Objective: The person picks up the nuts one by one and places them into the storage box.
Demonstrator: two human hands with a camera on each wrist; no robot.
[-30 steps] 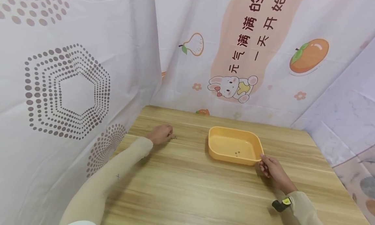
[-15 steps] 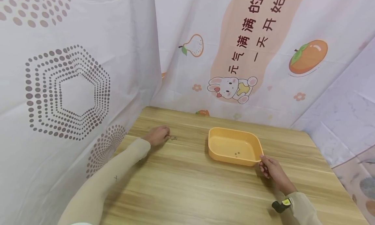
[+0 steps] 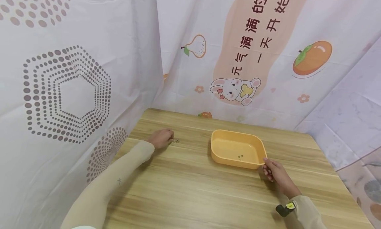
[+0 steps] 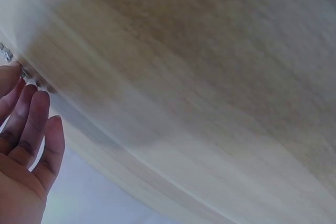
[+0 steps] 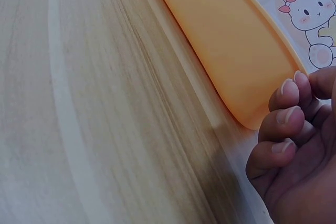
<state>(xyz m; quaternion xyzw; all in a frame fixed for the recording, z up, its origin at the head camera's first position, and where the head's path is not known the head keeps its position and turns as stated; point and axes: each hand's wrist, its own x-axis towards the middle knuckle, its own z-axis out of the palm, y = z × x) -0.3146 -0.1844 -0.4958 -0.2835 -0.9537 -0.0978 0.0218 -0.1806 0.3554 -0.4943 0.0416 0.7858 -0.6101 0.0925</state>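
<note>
My left hand (image 3: 161, 138) is low over the table at the back left, by a small cluster of metal nuts (image 3: 177, 141). In the left wrist view, its thumb and index fingertip close in on a small shiny nut (image 4: 24, 72), beside another nut (image 4: 7, 54); the other fingers are loosely bent. A yellow-orange rectangular tray (image 3: 233, 161) stands right of centre with a few small nuts (image 3: 240, 156) on its floor. My right hand (image 3: 276, 172) pinches the tray's near right corner between thumb and index finger, other fingers curled below the rim.
The wood-grain table (image 3: 190, 196) spreads between both arms. A white printed curtain (image 3: 184, 90) hangs along its back edge, and another patterned curtain (image 3: 125, 73) borders the left side close to my left arm. A black device (image 3: 285, 209) sits at my right wrist.
My left hand has drawn back slightly from the nuts, then edged toward them again. The right hand keeps its hold on the tray, which stays in place.
</note>
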